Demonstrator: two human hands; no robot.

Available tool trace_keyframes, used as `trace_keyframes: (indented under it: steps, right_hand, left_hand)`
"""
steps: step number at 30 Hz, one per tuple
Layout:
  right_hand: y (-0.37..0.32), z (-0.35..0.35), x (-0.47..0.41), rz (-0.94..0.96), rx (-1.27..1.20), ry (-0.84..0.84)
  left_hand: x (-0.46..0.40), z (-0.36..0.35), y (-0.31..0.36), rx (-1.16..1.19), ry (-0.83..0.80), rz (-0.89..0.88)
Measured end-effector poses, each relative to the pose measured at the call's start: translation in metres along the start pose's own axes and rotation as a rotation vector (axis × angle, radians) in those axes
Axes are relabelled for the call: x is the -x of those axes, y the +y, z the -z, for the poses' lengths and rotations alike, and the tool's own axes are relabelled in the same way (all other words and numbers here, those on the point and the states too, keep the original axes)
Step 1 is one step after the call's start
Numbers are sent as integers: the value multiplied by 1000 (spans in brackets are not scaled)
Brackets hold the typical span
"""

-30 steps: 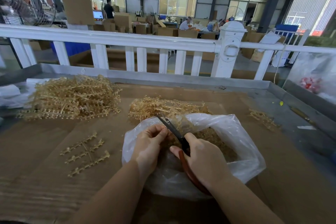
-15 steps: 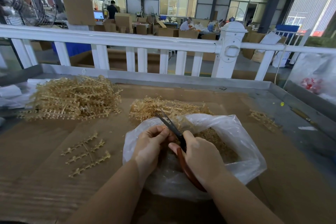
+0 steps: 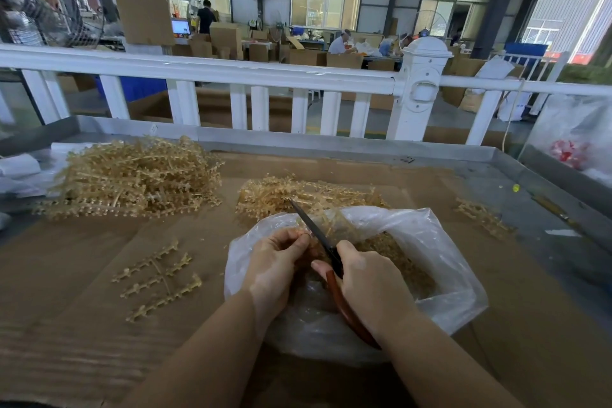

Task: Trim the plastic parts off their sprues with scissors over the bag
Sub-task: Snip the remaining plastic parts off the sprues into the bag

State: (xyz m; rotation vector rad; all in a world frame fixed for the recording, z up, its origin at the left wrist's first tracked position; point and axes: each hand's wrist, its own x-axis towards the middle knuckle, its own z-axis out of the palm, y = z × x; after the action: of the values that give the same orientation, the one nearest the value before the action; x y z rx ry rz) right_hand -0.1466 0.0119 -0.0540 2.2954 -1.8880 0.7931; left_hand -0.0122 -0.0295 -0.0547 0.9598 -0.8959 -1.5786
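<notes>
Both hands work over the open mouth of a clear plastic bag (image 3: 440, 262) lying on the cardboard-covered counter (image 3: 82, 325). The left hand (image 3: 276, 267) has its fingers curled, pinching a tan sprue (image 3: 326, 223) at the near rim of the bag; most of the piece is hidden behind the fingers and blade. The right hand (image 3: 371, 278) grips the scissors (image 3: 326, 247) by their reddish-brown handles, the dark blades pointing up and away to the left, crossing just beside the left fingertips. Whether the blades are parted cannot be told. Loose trimmed parts (image 3: 397, 258) lie inside the bag. A large heap of sprues (image 3: 132, 179) sits at the far left of the counter, a smaller heap (image 3: 298, 192) just behind the bag. Three single sprues (image 3: 155, 278) lie flat left of the bag, apart from it. A white railing (image 3: 231, 73) runs behind the counter.
</notes>
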Motion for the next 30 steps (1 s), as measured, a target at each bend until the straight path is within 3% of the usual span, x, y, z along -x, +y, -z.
trace_keyframes:
  steps: [10,17,23,27,30]
  right_hand:
    - [-4,14,-7,-100,-219,200]
    - [-12,31,-31,-136,-315,251]
    - [-6,60,-51,-227,-649,233]
    - [-2,73,-57,-367,-1026,170]
    - [1,72,-54,-405,-1009,111]
  left_hand:
    - [0,-8,9,17,20,58]
    - [-3,-27,30,81,-126,31]
    - [-13,-15,32,-82,105,-81]
    - [-16,-16,34,83,-19,15]
    - [-15,-20,38,195,-154,149]
